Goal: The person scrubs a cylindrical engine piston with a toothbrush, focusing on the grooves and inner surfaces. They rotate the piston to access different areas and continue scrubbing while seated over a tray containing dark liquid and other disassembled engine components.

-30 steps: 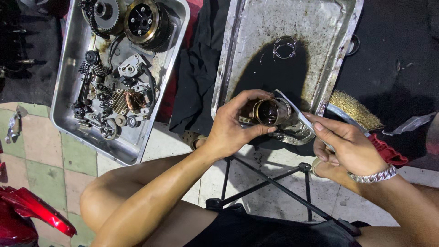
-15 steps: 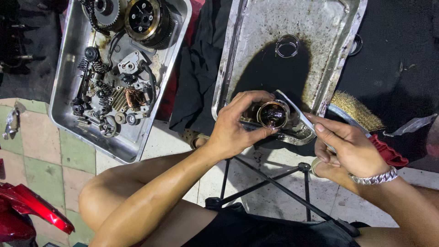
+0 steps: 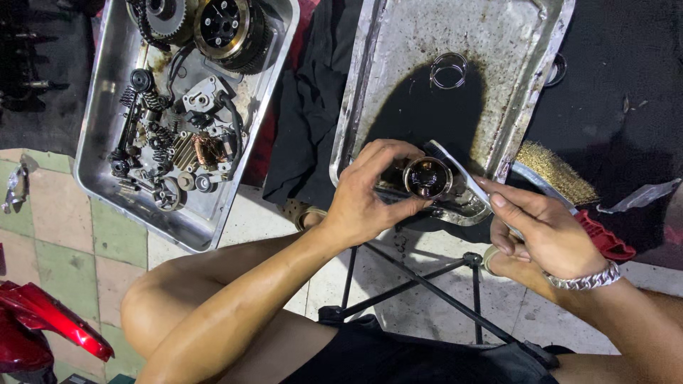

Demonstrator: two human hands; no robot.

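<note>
Here, left hand (image 3: 370, 203) holding piston (image 3: 427, 178) — right hand (image 3: 544, 231) scraping, over oily tray (image 3: 512, 114)

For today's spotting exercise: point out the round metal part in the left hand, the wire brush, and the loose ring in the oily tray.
Round metal part (image 3: 427, 178), head view, on its open round face.
Wire brush (image 3: 555, 171), head view, on its brass-coloured bristles.
Loose ring (image 3: 448, 70), head view, on the ring's rim.

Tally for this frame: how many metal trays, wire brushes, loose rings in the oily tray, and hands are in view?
Metal trays: 2, the parts tray and the oily tray
Wire brushes: 1, the red-handled brush
Loose rings: 1, the ring
Hands: 2, left hand on the round metal part, right hand
Total: 6
</note>
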